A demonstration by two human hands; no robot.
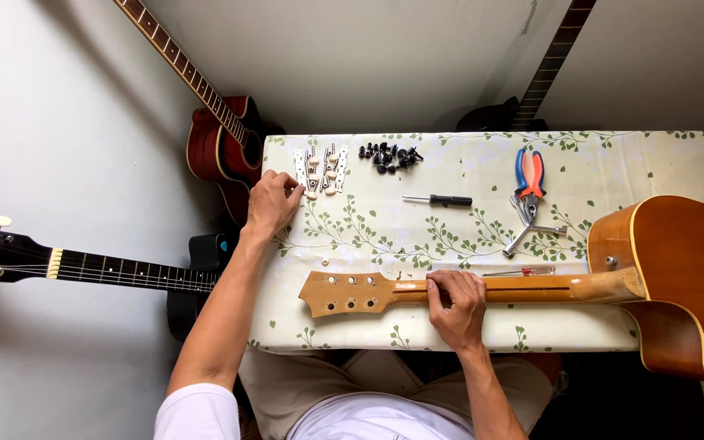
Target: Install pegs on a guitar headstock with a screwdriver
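An acoustic guitar lies face down across the table, its neck pointing left and its bare headstock showing several empty peg holes. My right hand grips the neck just right of the headstock. My left hand reaches to the table's far left corner, fingertips touching a set of white tuning machine strips lying in a row. A pile of small black pegs sits just right of them.
On the leaf-patterned tablecloth lie a black screwdriver, orange-and-blue pliers, a metal wrench and a red-handled tool. A red guitar leans on the wall; another guitar's neck juts in from the left.
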